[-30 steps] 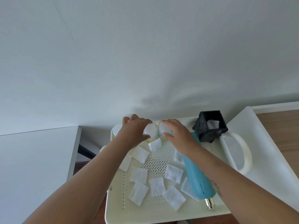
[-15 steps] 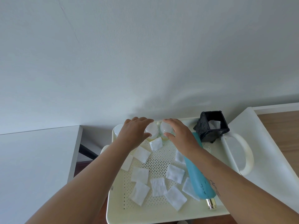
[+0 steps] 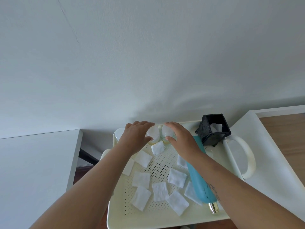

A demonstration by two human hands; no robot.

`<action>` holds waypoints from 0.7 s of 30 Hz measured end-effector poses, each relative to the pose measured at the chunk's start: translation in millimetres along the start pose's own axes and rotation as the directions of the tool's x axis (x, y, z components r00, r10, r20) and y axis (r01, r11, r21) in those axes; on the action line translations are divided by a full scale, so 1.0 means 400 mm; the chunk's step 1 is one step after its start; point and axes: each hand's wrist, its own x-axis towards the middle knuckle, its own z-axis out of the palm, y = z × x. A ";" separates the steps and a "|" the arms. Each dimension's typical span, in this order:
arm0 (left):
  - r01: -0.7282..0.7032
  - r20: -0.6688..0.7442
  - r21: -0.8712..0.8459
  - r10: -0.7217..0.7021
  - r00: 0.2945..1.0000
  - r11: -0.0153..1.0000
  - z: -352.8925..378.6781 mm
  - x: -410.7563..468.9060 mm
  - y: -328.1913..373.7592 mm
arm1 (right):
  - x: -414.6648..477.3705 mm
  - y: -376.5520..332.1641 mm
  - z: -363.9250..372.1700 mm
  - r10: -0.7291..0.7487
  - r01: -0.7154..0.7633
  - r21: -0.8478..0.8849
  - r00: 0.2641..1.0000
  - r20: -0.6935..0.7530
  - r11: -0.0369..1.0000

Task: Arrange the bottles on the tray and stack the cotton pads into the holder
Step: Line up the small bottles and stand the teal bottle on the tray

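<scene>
A cream perforated tray (image 3: 165, 219) holds several square white cotton pads (image 3: 177, 177) scattered over its floor. At its back edge stand two small white-capped bottles side by side. My left hand (image 3: 137, 138) grips the left one (image 3: 154, 133) and my right hand (image 3: 180, 140) grips the right one (image 3: 166, 132), fingers and thumbs around the caps. A third white-capped bottle (image 3: 119, 134) stands at the back left corner. A long blue bottle (image 3: 200, 182) lies on its side under my right forearm. The black holder (image 3: 212, 129) at the back right has one pad inside.
The tray has a looped handle (image 3: 247, 161) on its right side. A white board (image 3: 272, 154) lies to the right over a wooden surface (image 3: 283, 129). A white table (image 3: 33, 162) stands on the left. A pale wall rises just behind the tray.
</scene>
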 end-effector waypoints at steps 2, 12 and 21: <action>0.001 0.001 -0.001 -0.001 1.000 1.000 0.000 -0.001 0.001 | -0.001 0.002 0.000 0.001 -0.001 0.002 1.000 0.006 1.000; -0.057 -0.191 -0.058 0.044 0.981 0.997 0.005 -0.043 0.040 | -0.047 -0.008 -0.044 0.032 -0.040 0.084 0.995 0.093 0.996; -0.091 -0.247 0.055 0.102 0.964 0.994 0.098 -0.109 0.127 | -0.271 0.050 -0.047 0.140 -0.168 -0.217 0.980 -0.141 0.961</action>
